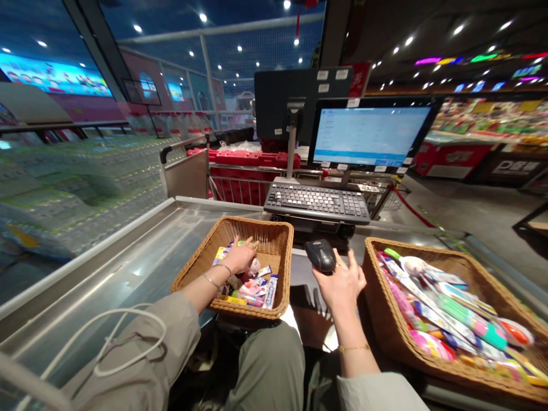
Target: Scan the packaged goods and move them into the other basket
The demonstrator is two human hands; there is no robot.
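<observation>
My left hand (242,254) reaches down into the left wicker basket (287,251), its fingers spread over the small packaged goods there. Whether a fingertip touches one of them I cannot tell. Near my wrist in that basket lie a blue-and-white wrapped bar (270,292) and a pink tube (250,299). A black handheld barcode scanner (321,255) is in my right hand (342,281), between the two baskets, with some fingers stretched out past it. Its front points away from me, up and to the left.
At the right a second wicker basket (371,285) is heaped with colourful packaged goods. Behind the metal counter (171,234) stand a keyboard (319,200) and a lit monitor (370,137). A white cable (128,311) loops over my left sleeve. Stacked bottle packs (77,194) line the left.
</observation>
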